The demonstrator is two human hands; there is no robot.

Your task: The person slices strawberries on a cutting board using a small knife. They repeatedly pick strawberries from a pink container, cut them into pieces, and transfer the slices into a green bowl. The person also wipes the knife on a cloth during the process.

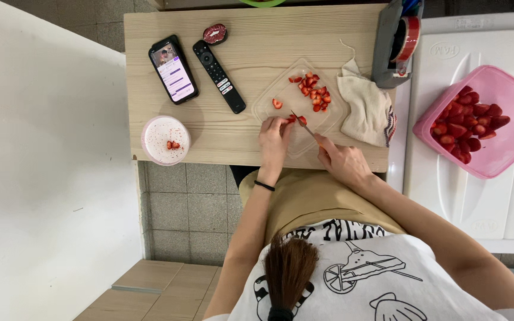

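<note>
Slicing a small red strawberry (292,119), half cut, with a knife (304,125).

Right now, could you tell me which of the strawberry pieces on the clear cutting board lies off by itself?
The single strawberry piece on the clear cutting board, left of the chopped pile and above the left hand; the rest are heaped or under the knife.

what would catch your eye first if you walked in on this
The red stands out: the left hand pins a strawberry on a clear cutting board at the table's near edge while the right hand holds a knife to it. Cut strawberry pieces lie further back on the board, and a pink tub of strawberries sits at the far right.
</note>
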